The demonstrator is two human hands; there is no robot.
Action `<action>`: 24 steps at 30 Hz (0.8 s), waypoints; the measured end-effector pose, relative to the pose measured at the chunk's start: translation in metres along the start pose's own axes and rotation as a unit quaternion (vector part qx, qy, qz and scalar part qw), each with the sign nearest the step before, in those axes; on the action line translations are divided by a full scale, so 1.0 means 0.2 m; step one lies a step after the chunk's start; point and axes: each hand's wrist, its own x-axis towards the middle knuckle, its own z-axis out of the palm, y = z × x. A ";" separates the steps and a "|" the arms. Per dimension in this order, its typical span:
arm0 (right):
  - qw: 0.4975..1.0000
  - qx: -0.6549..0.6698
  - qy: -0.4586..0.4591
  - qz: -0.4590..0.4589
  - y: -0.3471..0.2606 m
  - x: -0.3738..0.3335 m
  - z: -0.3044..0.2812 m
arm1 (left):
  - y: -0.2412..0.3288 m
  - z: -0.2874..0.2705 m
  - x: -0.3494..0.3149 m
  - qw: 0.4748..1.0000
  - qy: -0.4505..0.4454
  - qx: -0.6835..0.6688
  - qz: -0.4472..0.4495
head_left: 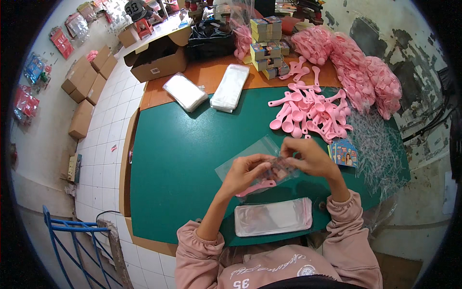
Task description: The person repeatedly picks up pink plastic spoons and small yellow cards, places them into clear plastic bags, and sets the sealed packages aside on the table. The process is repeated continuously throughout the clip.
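Note:
Over the green table, my left hand [243, 172] is closed on a clear plastic bag [233, 161], its thumb pressing against the film. My right hand [309, 158] pinches the bag's other side, fingertips bent. Between my hands, something dark and printed [279, 169] shows through the film; what it is I cannot make out. A pink measuring spoon [256, 188] lies along the near edge of the bag, its near end under my left hand. A stack of clear bags [273, 217] rests just in front of me.
Beyond my right hand are a pile of pink measuring spoons [313, 108], printed cards [344, 155] and a heap of clear plastic strips [378, 149]. Two bag stacks [185, 92] [230, 88], card bundles [267, 50], bagged spoons [353, 70] and an open carton [159, 60] stand at the back.

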 end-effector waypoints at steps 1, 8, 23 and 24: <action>0.999 -0.030 -0.043 0.006 0.01 0.01 0.01 | 0.02 0.01 0.00 1.000 0.000 0.001 0.000; 0.984 0.094 -0.040 0.147 0.08 0.02 0.08 | 0.08 -0.09 -0.04 0.966 -0.014 0.255 -0.032; 0.978 0.002 0.187 0.089 0.05 0.12 0.12 | -0.06 -0.16 -0.07 0.983 0.179 0.046 -0.017; 0.978 0.003 0.187 0.088 0.05 0.13 0.15 | -0.07 -0.14 -0.08 0.982 0.180 0.046 -0.018</action>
